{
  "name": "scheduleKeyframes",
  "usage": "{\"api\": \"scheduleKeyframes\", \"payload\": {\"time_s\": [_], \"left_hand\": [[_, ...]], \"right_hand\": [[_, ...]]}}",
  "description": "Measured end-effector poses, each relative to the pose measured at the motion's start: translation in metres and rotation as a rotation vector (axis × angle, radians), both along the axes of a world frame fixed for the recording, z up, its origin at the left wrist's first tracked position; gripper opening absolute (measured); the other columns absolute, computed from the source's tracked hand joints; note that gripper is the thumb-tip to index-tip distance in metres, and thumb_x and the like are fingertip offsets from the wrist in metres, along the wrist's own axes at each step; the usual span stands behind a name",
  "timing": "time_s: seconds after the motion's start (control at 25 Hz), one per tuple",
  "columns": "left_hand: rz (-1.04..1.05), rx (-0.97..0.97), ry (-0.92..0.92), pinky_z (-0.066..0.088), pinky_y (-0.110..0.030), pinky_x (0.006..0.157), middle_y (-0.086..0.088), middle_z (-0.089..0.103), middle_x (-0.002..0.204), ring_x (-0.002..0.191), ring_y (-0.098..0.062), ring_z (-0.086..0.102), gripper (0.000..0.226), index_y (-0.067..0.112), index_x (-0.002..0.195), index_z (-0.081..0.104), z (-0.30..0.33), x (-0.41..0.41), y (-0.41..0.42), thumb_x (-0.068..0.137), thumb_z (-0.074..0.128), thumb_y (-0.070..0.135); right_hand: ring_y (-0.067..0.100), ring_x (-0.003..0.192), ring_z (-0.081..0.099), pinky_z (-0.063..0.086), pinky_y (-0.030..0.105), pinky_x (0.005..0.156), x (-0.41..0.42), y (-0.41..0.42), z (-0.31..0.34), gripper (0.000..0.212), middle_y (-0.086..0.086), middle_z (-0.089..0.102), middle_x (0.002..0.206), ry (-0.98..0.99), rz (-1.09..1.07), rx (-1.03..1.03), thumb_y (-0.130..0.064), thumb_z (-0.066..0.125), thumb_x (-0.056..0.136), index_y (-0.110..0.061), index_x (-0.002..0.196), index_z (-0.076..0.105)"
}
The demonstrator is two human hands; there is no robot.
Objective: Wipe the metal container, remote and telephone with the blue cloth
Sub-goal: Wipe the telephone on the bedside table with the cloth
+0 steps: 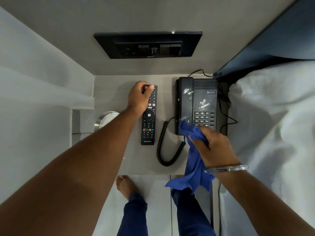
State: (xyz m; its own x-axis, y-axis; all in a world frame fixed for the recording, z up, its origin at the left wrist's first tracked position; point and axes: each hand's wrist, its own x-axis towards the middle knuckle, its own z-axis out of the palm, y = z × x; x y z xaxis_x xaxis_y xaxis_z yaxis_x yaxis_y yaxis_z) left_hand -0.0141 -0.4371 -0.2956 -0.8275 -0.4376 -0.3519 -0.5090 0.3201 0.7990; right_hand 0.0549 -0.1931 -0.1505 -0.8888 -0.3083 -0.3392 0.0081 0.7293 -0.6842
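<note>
A black remote [148,123] lies lengthwise on the grey bedside table [112,92]. My left hand [140,97] grips its far end with thumb and fingers. A black telephone [197,103] stands to the right, with white smears on its handset and body. My right hand [214,147] holds the bunched blue cloth [194,160] against the phone's near edge by the keypad; the cloth's tail hangs past the table's front. A metal container [106,119] shows partly at the table's left edge, half hidden by my left forearm.
A coiled black cord [163,147] loops on the table in front of the phone. Thin cables [226,106] run behind and right of it. A black switch panel [148,46] is on the wall. A white bed [272,125] lies to the right. My feet [124,186] stand below.
</note>
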Motion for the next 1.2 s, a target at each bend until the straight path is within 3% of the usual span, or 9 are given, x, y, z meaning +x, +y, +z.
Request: {"api": "scheduleKeyframes", "payload": {"time_s": [0.16, 0.28, 0.36, 0.44, 0.52, 0.6, 0.76, 0.88, 1.2], "left_hand": [[0.094, 0.001, -0.050, 0.052, -0.025, 0.080, -0.005, 0.070, 0.099, 0.092, -0.020, 0.067, 0.027, 0.008, 0.108, 0.064, -0.005, 0.008, 0.005, 0.089, 0.071, 0.026], [0.015, -0.290, -0.021, 0.050, -0.033, 0.087, -0.009, 0.067, 0.112, 0.103, -0.025, 0.062, 0.033, 0.010, 0.115, 0.063, 0.007, 0.015, 0.009, 0.090, 0.066, 0.032], [-0.216, -0.410, 0.143, 0.046, -0.040, 0.098, -0.013, 0.062, 0.125, 0.116, -0.029, 0.055, 0.051, 0.011, 0.127, 0.057, 0.024, 0.016, 0.022, 0.088, 0.063, 0.043], [-0.619, -0.422, 0.195, 0.034, -0.043, 0.111, -0.015, 0.044, 0.150, 0.137, -0.029, 0.039, 0.093, 0.010, 0.145, 0.037, 0.041, 0.009, 0.047, 0.076, 0.063, 0.065], [-0.947, -0.545, 0.045, 0.014, -0.049, 0.119, -0.012, 0.008, 0.166, 0.151, -0.029, 0.009, 0.137, 0.011, 0.155, 0.006, 0.051, 0.000, 0.075, 0.054, 0.058, 0.088], [-1.075, -0.693, -0.076, 0.006, -0.059, 0.120, -0.013, -0.012, 0.165, 0.151, -0.032, -0.009, 0.157, 0.009, 0.154, -0.010, 0.051, -0.003, 0.093, 0.041, 0.062, 0.092], [-1.024, -0.830, -0.128, 0.006, -0.058, 0.121, -0.020, -0.015, 0.163, 0.150, -0.035, -0.012, 0.165, 0.002, 0.152, -0.013, 0.043, 0.001, 0.099, 0.039, 0.075, 0.083], [-1.015, -0.834, -0.115, 0.001, -0.050, 0.122, -0.021, -0.015, 0.163, 0.150, -0.035, -0.013, 0.167, 0.002, 0.151, -0.016, 0.038, 0.002, 0.095, 0.036, 0.073, 0.085], [-1.020, -0.831, -0.142, -0.003, -0.052, 0.121, -0.018, -0.020, 0.163, 0.150, -0.032, -0.017, 0.164, 0.005, 0.151, -0.015, 0.037, 0.000, 0.094, 0.037, 0.071, 0.087]], "right_hand": [[0.000, 0.052, 0.044, 0.036, 0.007, 0.051, 0.002, 0.004, -0.007, 0.003, -0.011, 0.047, 0.057, -0.046, -0.033, 0.021, -0.011, 0.062, 0.085, -0.008, 0.084, 0.064], [0.022, 0.055, 0.055, 0.035, 0.014, 0.054, -0.015, 0.033, 0.000, 0.011, 0.006, 0.060, 0.061, -0.029, -0.042, 0.130, -0.010, 0.063, 0.085, -0.002, 0.092, 0.066], [0.033, 0.066, 0.063, 0.039, 0.023, 0.064, -0.038, 0.060, 0.009, 0.017, 0.018, 0.068, 0.074, 0.124, -0.119, 0.214, -0.016, 0.061, 0.086, -0.006, 0.099, 0.067], [0.033, 0.066, 0.063, 0.042, 0.026, 0.063, -0.065, 0.069, 0.012, 0.024, 0.019, 0.069, 0.076, 0.265, -0.179, 0.233, -0.023, 0.055, 0.084, -0.012, 0.102, 0.066], [0.039, 0.068, 0.063, 0.047, 0.035, 0.063, -0.092, 0.054, -0.009, 0.025, 0.023, 0.069, 0.077, 0.314, -0.134, 0.276, -0.022, 0.055, 0.083, -0.011, 0.103, 0.065], [0.042, 0.080, 0.064, 0.049, 0.041, 0.069, -0.118, 0.025, -0.042, 0.025, 0.025, 0.070, 0.087, 0.296, -0.029, 0.324, -0.017, 0.056, 0.086, -0.009, 0.108, 0.063], [0.036, 0.106, 0.059, 0.048, 0.041, 0.086, -0.131, 0.006, -0.088, 0.045, 0.019, 0.063, 0.118, 0.260, 0.095, 0.329, -0.027, 0.057, 0.083, -0.012, 0.126, 0.052], [0.036, 0.135, 0.032, 0.029, 0.043, 0.111, -0.114, 0.025, -0.102, 0.063, 0.016, 0.040, 0.146, 0.267, 0.271, 0.370, -0.020, 0.054, 0.079, -0.009, 0.139, 0.037], [0.037, 0.140, 0.020, 0.016, 0.046, 0.116, -0.134, 0.000, -0.112, 0.062, 0.011, 0.031, 0.151, 0.304, 0.290, 0.363, -0.013, 0.050, 0.082, -0.007, 0.141, 0.032]]}}
